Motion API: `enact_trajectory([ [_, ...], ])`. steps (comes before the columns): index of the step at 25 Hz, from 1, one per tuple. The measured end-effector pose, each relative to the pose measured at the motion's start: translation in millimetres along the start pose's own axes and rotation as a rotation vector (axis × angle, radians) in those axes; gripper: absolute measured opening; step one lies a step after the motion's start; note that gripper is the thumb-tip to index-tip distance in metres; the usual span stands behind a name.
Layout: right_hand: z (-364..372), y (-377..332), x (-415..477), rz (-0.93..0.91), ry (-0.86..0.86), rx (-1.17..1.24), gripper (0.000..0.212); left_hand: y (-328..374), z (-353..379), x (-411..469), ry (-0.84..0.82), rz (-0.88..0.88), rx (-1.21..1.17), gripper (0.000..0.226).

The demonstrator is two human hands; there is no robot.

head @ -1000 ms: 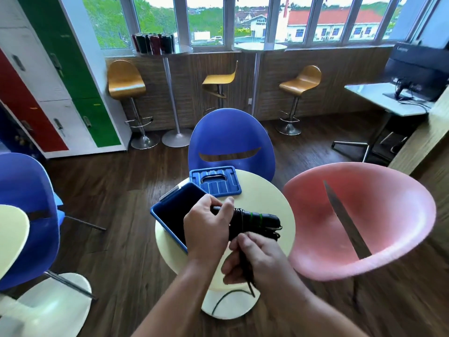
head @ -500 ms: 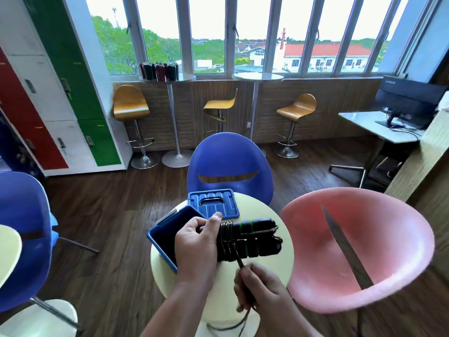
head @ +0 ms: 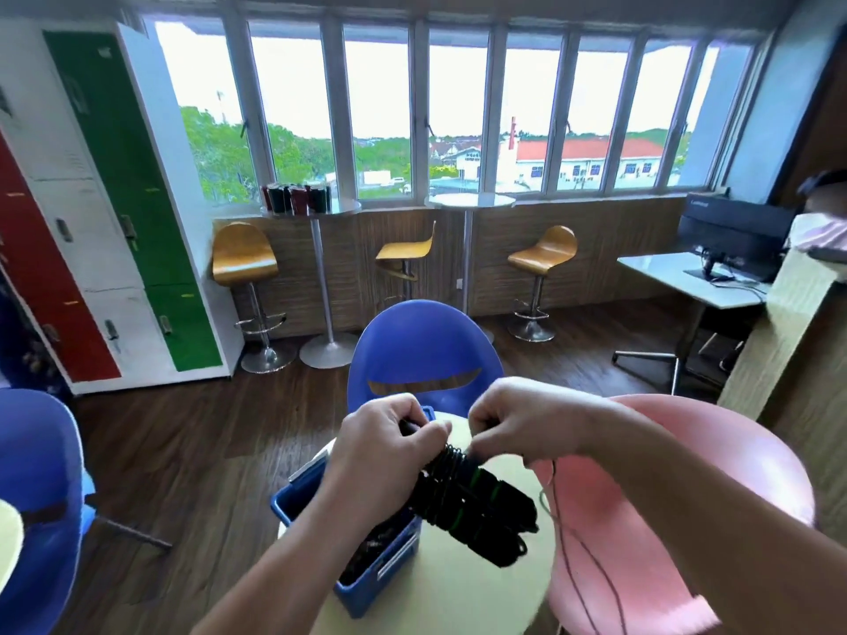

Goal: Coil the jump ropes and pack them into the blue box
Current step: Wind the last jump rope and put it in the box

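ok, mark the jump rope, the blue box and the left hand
jump rope point(head: 476, 511): head view, middle of the bundled black handles.
blue box point(head: 366, 598): head view, near outer wall.
left hand point(head: 380, 446): head view, back of the hand.

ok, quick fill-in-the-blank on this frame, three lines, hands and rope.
1. The left hand has its grip on a bundle of black jump-rope handles with ____ rings.
2. The open blue plastic box sits on the round pale table, on the bundle's ____ side.
3. The right hand pinches the thin black cord wound on the bundle; loose cord hangs before the ____ moulded chair.
Missing: green; left; pink.
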State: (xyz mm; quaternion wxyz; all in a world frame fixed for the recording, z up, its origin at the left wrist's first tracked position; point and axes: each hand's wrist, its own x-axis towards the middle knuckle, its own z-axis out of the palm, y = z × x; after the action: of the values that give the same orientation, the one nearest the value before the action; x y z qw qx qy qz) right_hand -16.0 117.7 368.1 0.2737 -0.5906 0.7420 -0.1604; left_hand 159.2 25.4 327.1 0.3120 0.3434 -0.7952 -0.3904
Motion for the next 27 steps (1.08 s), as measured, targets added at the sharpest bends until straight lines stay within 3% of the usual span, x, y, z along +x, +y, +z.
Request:
enact_trajectory([
  [3, -31.0, -28.8, -4.3, 0.009, 0.129, -0.010, 0.024, 30.0, -18.3, 18.9, 0.143, 0.139, 0.147, 0.031],
  [8, -54.9, -59.9, -18.9, 0.053, 0.172, -0.032, 0.030, 49.9, -21.3, 35.9, 0.287, 0.243, 0.253, 0.033],
  [12, -9.8, -67.4, -23.3, -0.138, 0.507, 0.538, 0.036, 58.5, -18.8, 53.2, 0.517, 0.183, -0.093, 0.033],
  [15, 30.3, -66.9, -25.8, -0.262, 0.674, 0.862, 0.034, 71.6, -13.8, 50.9, 0.563, 0.178, -0.193, 0.033],
  [19, 69.5, -52.0, -28.4, -0.300, 0.585, 1.117, 0.027, 61.4, -17.6, 47.1, 0.540, 0.032, -0.398, 0.038],
  [23, 99.9, -18.0, -20.9, -0.305, 0.427, 0.926, 0.037, 55.6, -17.4, 34.0, 0.418, -0.191, -0.794, 0.035],
  [27, 78.8, 32.2, -20.0, -0.303, 0.209, 0.940, 0.040, 53.3, -21.9, 8.2, 0.294, -0.213, -0.837, 0.033],
])
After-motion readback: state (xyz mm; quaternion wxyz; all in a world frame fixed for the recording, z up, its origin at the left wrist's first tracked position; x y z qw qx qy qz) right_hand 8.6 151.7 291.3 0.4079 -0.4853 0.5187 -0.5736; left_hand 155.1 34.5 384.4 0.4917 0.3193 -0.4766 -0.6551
